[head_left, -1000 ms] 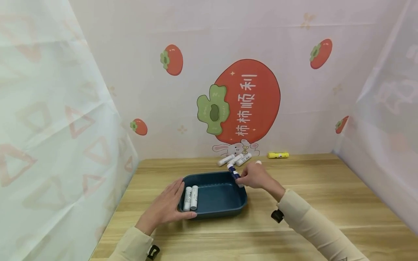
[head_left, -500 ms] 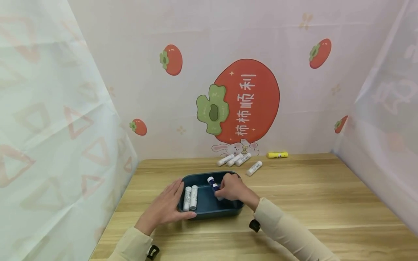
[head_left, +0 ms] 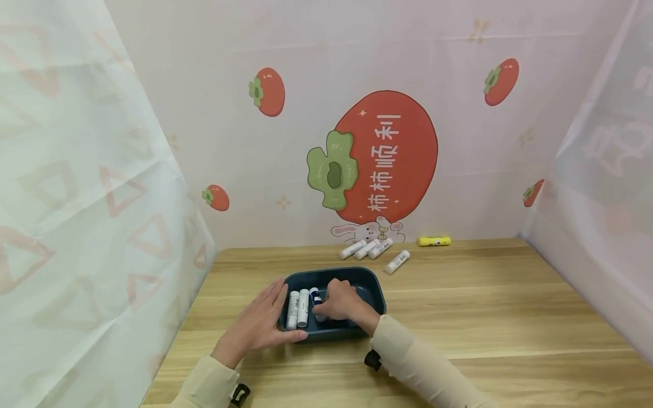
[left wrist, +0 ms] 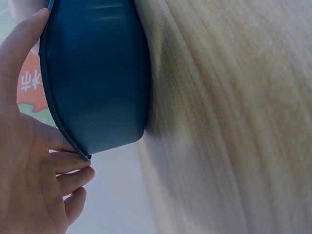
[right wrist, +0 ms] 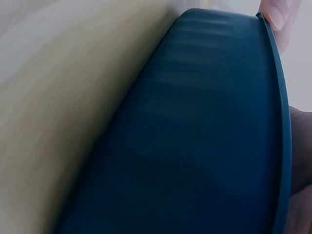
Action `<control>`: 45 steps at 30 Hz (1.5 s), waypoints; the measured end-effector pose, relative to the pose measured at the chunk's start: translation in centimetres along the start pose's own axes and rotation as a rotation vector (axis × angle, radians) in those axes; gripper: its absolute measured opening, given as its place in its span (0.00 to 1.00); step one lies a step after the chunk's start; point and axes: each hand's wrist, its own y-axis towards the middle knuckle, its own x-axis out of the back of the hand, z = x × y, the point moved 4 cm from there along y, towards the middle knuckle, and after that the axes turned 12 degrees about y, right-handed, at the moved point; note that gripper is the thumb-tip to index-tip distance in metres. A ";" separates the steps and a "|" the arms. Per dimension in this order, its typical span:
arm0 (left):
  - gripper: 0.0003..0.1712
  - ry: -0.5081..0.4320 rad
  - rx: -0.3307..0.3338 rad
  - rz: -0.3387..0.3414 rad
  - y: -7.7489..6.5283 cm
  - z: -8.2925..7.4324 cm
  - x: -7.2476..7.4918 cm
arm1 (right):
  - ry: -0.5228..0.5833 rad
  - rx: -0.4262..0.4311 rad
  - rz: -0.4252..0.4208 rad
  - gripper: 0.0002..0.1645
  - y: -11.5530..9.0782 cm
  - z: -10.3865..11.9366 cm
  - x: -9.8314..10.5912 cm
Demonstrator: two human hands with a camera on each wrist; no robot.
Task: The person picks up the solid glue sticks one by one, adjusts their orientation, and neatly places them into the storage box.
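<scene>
A dark blue plastic tray [head_left: 378,292] sits on the table, two white glue sticks [head_left: 303,309] side by side at its left end. Dipping inside, my right hand [head_left: 343,300] pinches a dark blue glue stick [head_left: 314,295] with a white cap, just right of that pair. The fingers cover its lower part. My left hand [head_left: 260,316] rests against the tray's left end, thumb along the front rim and fingers along the side. In the left wrist view its fingers touch the rim. The tray wall [right wrist: 195,122] hides most of the right hand in the right wrist view.
Behind the tray lie three white glue sticks [head_left: 367,249] close together, with another white glue stick [head_left: 397,262] nearer the tray. A yellow glue stick [head_left: 434,241] lies farther right by the back wall. Printed sheets stand around the wooden table [head_left: 459,317].
My right hand has carried the dark blue glue stick from over the tray's right rim leftward and down inside, beside the white pair. The left hand stays put.
</scene>
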 end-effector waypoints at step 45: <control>0.74 -0.016 -0.001 -0.008 0.0 0.1 0.0 | -0.008 -0.025 -0.303 0.23 -1.5 -2.4 14.6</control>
